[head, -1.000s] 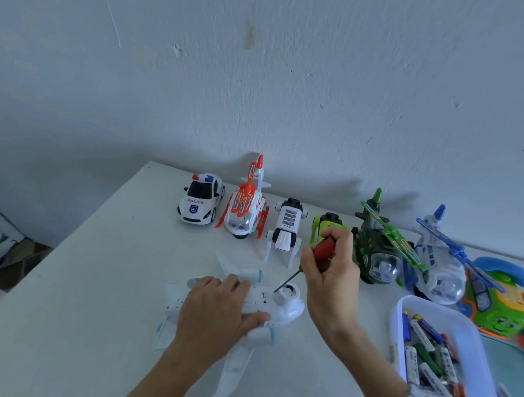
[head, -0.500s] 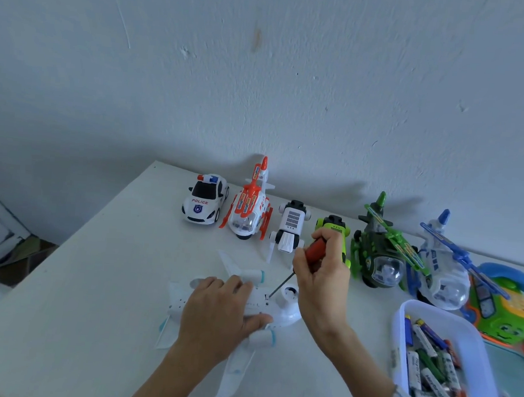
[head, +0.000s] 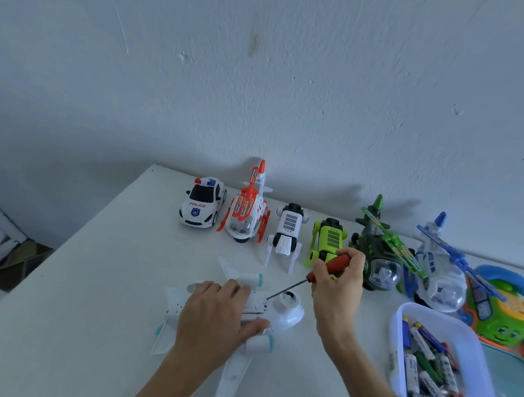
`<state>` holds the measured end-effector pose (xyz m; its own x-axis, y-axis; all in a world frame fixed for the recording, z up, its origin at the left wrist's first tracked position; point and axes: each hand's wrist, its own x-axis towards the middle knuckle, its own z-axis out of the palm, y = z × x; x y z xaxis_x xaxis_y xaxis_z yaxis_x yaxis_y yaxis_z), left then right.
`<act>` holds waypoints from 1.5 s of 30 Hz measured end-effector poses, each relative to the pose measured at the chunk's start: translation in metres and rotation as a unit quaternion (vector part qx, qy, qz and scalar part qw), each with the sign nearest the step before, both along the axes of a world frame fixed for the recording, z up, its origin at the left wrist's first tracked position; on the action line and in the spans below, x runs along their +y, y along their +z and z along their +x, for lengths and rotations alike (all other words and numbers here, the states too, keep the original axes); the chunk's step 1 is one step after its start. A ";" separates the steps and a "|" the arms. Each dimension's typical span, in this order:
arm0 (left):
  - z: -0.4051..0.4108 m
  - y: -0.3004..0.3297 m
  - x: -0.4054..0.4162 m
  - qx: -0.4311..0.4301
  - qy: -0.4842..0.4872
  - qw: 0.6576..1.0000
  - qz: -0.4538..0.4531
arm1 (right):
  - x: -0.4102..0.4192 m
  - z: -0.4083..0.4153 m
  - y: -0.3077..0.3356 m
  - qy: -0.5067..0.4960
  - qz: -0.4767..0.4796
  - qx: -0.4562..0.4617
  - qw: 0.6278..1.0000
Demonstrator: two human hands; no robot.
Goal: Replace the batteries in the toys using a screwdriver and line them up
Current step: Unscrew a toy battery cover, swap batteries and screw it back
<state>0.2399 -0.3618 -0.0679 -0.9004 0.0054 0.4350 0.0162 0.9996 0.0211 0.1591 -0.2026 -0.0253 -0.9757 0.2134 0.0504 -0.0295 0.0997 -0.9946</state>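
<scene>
Screwdriver (head: 317,275) pinched in right hand (head: 338,292) fingers, left hand (head: 215,316) fingers clamped over toy plane (head: 280,311).

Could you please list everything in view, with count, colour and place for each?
police car: 1, white, left end of the row by the wall
helicopters: 3, orange-white, green, blue-white, in the row
robot toys: 2, white, lime, mid-row
toy plane: 1, white, underside up, near centre of the table
toy phone: 1, green-blue, right edge
battery tray: 1, white, lower right, full of batteries
screwdriver: 1, red handle, tip at plane
left hand: pressing the plane down
right hand: gripping the screwdriver
</scene>
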 end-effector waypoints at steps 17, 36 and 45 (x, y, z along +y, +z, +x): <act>-0.006 0.011 -0.002 -0.023 -0.052 0.998 0.014 | 0.004 0.023 0.008 0.063 0.091 0.089 0.990; -0.001 0.034 -0.024 0.023 -0.123 0.944 0.306 | 0.018 0.032 -0.005 -0.024 -0.056 -0.083 0.995; -0.033 0.019 -0.108 -0.265 0.126 0.934 0.206 | 0.001 0.053 0.011 0.048 0.086 0.083 0.992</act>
